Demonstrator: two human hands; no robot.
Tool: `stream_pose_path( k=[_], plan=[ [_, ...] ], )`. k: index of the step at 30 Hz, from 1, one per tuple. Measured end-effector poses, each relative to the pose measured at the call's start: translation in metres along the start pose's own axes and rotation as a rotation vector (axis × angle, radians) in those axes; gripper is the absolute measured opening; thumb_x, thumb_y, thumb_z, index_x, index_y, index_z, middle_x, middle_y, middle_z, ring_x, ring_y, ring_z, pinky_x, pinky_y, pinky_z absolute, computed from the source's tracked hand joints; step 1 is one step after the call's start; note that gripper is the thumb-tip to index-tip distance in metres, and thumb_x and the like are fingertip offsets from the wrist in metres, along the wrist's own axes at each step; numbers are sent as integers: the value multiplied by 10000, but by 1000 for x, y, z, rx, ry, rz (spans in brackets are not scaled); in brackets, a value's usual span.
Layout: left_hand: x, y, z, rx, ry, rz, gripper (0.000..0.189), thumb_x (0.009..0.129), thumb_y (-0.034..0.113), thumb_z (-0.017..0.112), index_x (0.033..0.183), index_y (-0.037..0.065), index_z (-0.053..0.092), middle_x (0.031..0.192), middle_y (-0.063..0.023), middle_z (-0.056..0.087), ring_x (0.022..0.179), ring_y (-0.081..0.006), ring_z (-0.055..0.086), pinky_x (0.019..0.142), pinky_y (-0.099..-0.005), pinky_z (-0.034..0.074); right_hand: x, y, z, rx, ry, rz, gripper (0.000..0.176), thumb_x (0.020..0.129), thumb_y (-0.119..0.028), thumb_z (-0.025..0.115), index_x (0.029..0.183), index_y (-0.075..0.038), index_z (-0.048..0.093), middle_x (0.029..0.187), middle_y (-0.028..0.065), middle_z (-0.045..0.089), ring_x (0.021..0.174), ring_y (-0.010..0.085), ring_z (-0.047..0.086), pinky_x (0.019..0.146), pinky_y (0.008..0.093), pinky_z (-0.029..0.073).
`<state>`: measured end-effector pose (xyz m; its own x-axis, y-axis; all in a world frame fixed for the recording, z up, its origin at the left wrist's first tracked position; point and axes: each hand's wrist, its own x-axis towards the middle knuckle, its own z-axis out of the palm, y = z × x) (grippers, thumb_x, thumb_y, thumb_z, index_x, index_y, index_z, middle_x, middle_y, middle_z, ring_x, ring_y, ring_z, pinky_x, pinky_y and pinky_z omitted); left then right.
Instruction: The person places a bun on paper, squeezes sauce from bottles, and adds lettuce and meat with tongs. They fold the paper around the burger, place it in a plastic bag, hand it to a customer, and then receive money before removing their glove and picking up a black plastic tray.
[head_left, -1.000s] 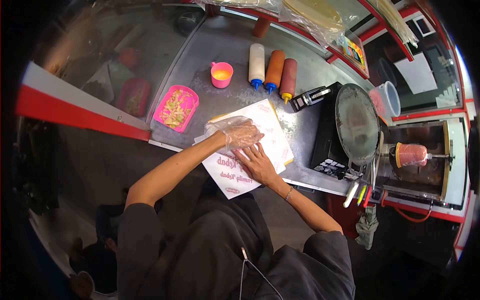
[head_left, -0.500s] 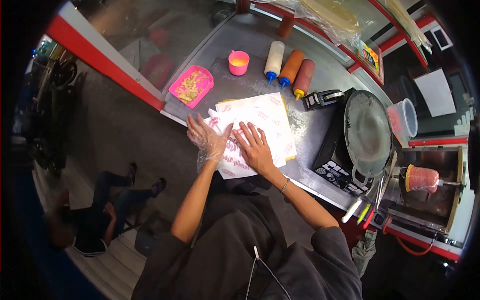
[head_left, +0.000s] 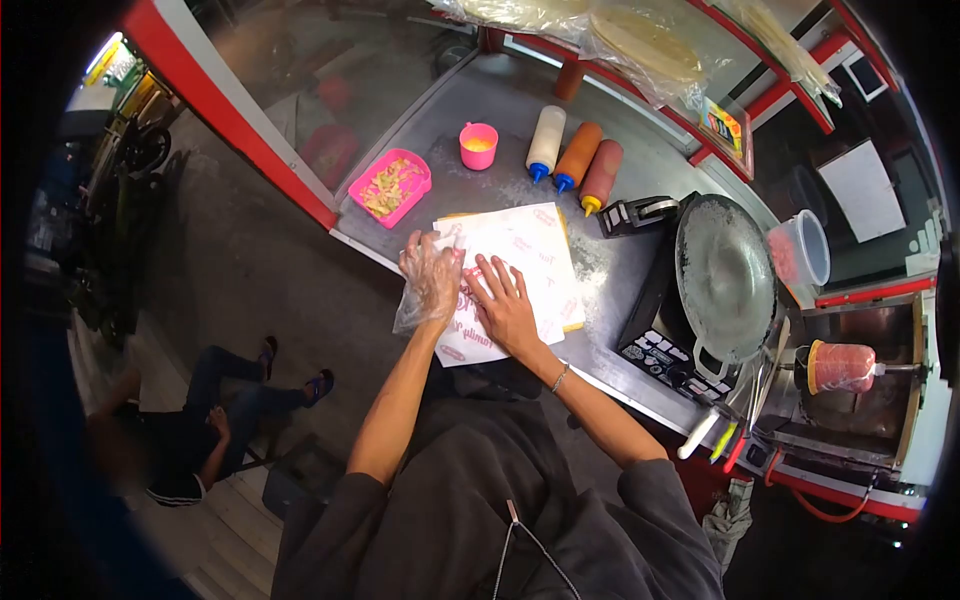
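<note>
Both hands flat, open: plastic-gloved left hand [head_left: 432, 280], bare right hand [head_left: 506, 310] on printed paper sheets [head_left: 520, 262].

Left hand [head_left: 430, 283] and right hand [head_left: 507, 312] cover half the print on the paper [head_left: 530, 250]; the yellow thing [head_left: 574, 326] underneath barely shows.

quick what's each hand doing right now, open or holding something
Left hand: gloved, on the wrapping paper edge; grip cannot be told.
Right hand: open, flat on the paper.
</note>
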<state>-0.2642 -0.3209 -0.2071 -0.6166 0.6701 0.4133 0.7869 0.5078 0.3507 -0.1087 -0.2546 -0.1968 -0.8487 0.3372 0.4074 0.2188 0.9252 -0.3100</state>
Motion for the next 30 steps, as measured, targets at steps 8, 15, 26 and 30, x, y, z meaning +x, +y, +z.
stream_pose_path(
  k=[8,15,26,30],
  plan=[
    [-12,12,-12,-387,-140,290,478,839,-1,621,1317,14,620,1365,-116,632,1377,-274,499,1217,-607,164,-4,3,5,-29,-87,32,370,869,-119,642,1230,-60,582,1471,171,481,1443,360,372,1170,544,283],
    [-15,10,-7,-407,-147,293,424,943,72,549,1363,52,607,1398,-171,601,1404,-326,472,1214,-610,129,-1,0,1,-2,-62,64,340,880,-140,651,1197,-51,566,1428,200,481,1438,366,373,1188,566,245],
    [-16,7,-7,-380,-266,338,550,939,155,604,1475,108,494,1502,-222,471,1471,-395,340,1192,-647,161,-13,-17,14,176,95,370,454,779,-33,756,1202,-94,603,1527,188,394,1483,480,245,1181,633,214],
    [-16,10,-7,-436,-310,343,540,949,140,591,1478,99,489,1544,-212,423,1488,-385,312,1189,-648,167,-13,-18,17,264,108,402,430,772,14,741,1171,-87,616,1538,197,380,1473,503,248,1169,620,274]
  ],
)
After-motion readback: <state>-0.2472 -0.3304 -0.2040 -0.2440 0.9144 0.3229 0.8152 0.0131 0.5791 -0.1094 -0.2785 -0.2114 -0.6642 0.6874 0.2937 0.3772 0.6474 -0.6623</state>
